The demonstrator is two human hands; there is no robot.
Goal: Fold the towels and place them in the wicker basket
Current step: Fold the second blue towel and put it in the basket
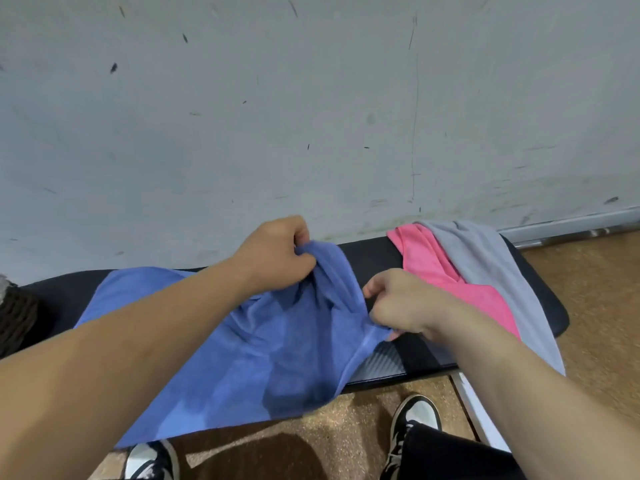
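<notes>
**Hazards, left to right.** Well to the left of the left hand, a dark woven rounded container (pixel 15 317), probably the wicker basket, is showing only partly at the frame edge. A fold carried that far is risking coming loose. The large blue terry-cloth towel (pixel 242 358) is lying spread beneath both forearms, with its near edge hanging over the front of the surface. Its own weight may be dragging it floorward once it is lifted. The left hand (pixel 277 254) is clutching a bunched far corner of this towel, raised off the surface. The right hand (pixel 398 303), just beside it and nearer the person, is pinching the towel's right-hand edge. The cloth between the hands is gathering in ridges rather than lying taut, so the fold is likely to come out skewed. Just to the right of the right hand, a crumpled pink cloth towel (pixel 436 268) is lying close enough to be snagged. The grey cloth towel (pixel 485 265) overlapping it is draping over the surface's edge and is liable to slip off.

**Setting.** The towels are resting on a black padded bench (pixel 367 254) with a white metal frame (pixel 474 410), running left and right beyond both hands. Behind the hands a scuffed pale grey wall (pixel 311 98) is rising. Below them, speckled brown flooring (pixel 588 306) and two black-and-white sneakers (pixel 415 420) are showing.
</notes>
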